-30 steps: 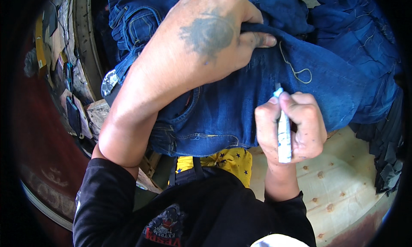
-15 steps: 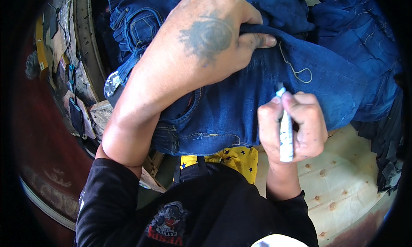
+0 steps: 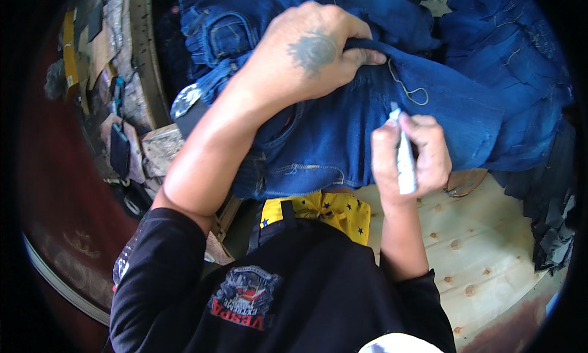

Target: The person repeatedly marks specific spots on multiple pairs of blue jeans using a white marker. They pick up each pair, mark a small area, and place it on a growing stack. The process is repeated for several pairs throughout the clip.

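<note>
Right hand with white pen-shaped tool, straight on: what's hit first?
Probably blue denim cloth, right at the tip of the tool; skimming above, the right hand would approach the thin pale thread. Depth unclear.

On black shirt (image 3: 324, 279) we see printed chest emblem (image 3: 251, 285); along its lower part, bold red lettering (image 3: 239, 316), large enough for us to make out, smaller pale line just above. On white pen-like tool (image 3: 405, 163) in right hand (image 3: 422, 151), bluish marks, too small for us to read. On dark red surface (image 3: 58, 193) at left, pale scrawl (image 3: 81, 244); we cannot tell whether writing.
</note>
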Available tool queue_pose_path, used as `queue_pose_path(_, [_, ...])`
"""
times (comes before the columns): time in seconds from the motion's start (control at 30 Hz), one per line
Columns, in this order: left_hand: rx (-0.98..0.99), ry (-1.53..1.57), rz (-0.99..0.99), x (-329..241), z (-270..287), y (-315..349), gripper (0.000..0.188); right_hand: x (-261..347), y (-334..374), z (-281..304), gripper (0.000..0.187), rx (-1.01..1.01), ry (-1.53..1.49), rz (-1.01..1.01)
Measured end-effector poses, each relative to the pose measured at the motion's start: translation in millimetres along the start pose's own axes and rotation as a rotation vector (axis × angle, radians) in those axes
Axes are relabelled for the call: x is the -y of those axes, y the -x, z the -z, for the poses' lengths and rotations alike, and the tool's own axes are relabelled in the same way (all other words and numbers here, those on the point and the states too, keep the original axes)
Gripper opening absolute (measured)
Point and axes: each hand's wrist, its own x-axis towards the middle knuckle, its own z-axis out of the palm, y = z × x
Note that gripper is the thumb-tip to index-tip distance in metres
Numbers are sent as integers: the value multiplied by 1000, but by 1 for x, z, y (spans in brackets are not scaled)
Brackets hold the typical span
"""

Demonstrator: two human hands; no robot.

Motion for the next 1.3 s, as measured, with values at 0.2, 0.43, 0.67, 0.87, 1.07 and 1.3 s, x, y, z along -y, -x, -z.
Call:
queue_pose_path(0.2, [-514,-79,-251,-23,38,24,38,35,-8,28,21,258,-313,-203])
queue_pose_path(0.43, [36,43,750,-20,98,159,71,121,45,20,40,760,-151,81])
queue_pose_path(0.67, [-46,1604,714,-38,38,169,52,128,29,57,42,981,-606,-144])
queue_pose_path(0.87, [564,1204,732,-80,44,108,63,150,10,112,43,858,-875,-302])
queue_pose_path(1.07, [216,1430,581,-90,25,111,22,122,6,143,29,390,-543,-414])
queue_pose_path(1.3, [310,1710,681,-93,11,130,26,104,5,130,14,56,-349,-425])
